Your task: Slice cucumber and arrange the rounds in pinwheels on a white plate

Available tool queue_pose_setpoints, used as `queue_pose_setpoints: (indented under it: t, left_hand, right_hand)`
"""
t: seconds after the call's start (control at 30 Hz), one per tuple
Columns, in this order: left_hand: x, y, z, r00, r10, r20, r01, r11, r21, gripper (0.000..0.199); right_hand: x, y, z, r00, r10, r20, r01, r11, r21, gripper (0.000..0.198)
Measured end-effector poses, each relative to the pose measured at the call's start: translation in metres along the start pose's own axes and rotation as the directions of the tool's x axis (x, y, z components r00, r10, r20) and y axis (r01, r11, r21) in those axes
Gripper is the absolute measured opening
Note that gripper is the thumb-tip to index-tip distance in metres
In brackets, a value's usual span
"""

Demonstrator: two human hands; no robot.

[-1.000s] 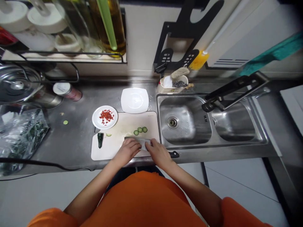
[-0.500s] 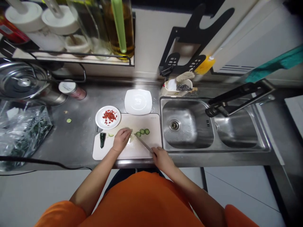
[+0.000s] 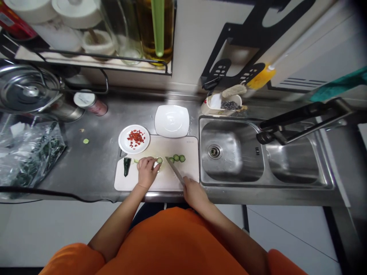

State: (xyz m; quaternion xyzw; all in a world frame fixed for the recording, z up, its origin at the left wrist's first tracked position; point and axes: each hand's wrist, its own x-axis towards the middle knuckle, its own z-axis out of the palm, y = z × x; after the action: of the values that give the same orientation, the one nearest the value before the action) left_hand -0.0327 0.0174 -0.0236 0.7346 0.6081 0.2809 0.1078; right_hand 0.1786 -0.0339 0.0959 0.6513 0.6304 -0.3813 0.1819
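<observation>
Closest to me is the orange shirt (image 3: 172, 240), and just past it the right hand (image 3: 196, 194), fingers clamped on the knife (image 3: 176, 171), its blade slanting away to the left. And here's the left hand (image 3: 146, 175), fingers bent close together, with a pale-green cucumber round (image 3: 159, 160) right at their tips; whether they actually pinch it, I can't tell from here! The round sits between those fingertips and the tip of the blade, over the cutting board (image 3: 166, 185). On the blade's other side, three cucumber slices (image 3: 179, 157) run in a row; left of the left hand lies a dark-skinned cucumber stub (image 3: 126, 167). Now the writing: there's a faint mark in the board's far right corner, too small to read. Beyond, red bits (image 3: 135, 138) fill the middle of a round plate (image 3: 122, 142), a squarish white plate (image 3: 172, 121) beside it. Farther back, a pinkish can (image 3: 99, 106) wears an illegible label, and up on the rack (image 3: 97, 57) a red container (image 3: 15, 23) shows a pale label, its print unreadable.
</observation>
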Motion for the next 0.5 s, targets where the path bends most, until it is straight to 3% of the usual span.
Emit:
queue_pose_setpoints:
  t: [0.5]
  left_hand:
    - [0.002, -0.002, 0.006, 0.996, -0.063, 0.061, 0.067, 0.996, -0.057, 0.022]
  right_hand:
    - [0.003, -0.020, 0.002, 1.000, -0.010, -0.027, 0.009, 0.998, -0.064, 0.035]
